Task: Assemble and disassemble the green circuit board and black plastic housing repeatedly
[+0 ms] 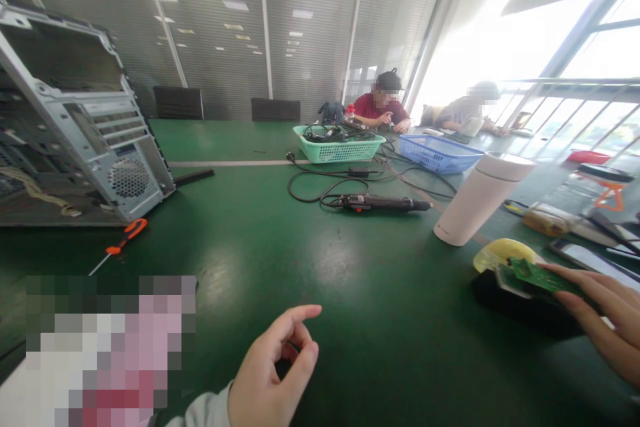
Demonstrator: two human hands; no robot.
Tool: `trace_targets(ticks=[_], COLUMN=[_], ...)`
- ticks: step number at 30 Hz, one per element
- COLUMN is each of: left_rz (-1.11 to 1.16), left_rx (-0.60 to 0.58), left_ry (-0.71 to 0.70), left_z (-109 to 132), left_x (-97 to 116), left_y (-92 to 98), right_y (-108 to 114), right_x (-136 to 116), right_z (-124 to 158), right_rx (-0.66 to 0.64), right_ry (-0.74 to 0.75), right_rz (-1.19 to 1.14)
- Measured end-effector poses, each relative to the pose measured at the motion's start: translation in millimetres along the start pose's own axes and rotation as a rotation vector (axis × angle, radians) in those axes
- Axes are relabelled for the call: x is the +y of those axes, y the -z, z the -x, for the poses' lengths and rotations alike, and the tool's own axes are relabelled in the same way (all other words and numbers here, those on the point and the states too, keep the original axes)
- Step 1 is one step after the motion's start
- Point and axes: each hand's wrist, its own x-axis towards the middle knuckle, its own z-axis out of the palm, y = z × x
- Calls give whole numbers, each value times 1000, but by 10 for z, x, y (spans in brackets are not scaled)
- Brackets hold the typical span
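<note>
- The green circuit board [543,277] lies at the right of the frame, outside any housing, on top of a black block [520,307] that sits on the green table [325,267].
- The right hand [607,320] rests on the board's near end with its fingers stretched flat. The thumb is hidden, so it cannot be told whether the hand clasps the board or only touches it.
- The left hand [273,373] hovers low over bare table, well apart from the board. Thumb and forefinger curl toward each other with a narrow gap, and nothing shows between them.
- Status, as a judgement: the board is out and under the hand. The computer case [75,127] at far left stands open with its interior exposed.
- No tool is in hand. The orange-handled screwdriver [123,240] lies beside the case, and the electric screwdriver [383,202] lies mid-table with its cable coiled.
- A yellow object [500,253] sits just behind the board, and a white tumbler [480,203] stands beyond it.
- A green basket [340,150] and a blue basket [435,155] stand farther back. Two other people [383,107] work at the far end.
- Hidden or unclear:
  - The right hand is cut off by the frame edge.
  - The board's components are too small to read.
  - The yellow object cannot be identified.
  - The case interior is dark.
  - A pixelated patch [110,347] covers the lower left corner.
</note>
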Motion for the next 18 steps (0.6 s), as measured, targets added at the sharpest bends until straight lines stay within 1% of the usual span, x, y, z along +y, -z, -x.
trace_targets(ticks=[4, 10, 16, 18], left_rz=[-3, 6, -1, -10], left_rx=[-4, -6, -4, 0], left_ry=[11, 18, -6, -6], left_z=[1, 18, 5, 2], left_x=[2, -2, -10, -1], left_y=[0, 5, 11, 12], right_y=[-61, -114, -154, -161], right_x=[-6, -41, 136, 188], right_z=[62, 87, 123, 115], right_rx=[-27, -4, -69, -64], right_ry=[-15, -46, -10, -20], right_rz=[-37, -138, -140, -123])
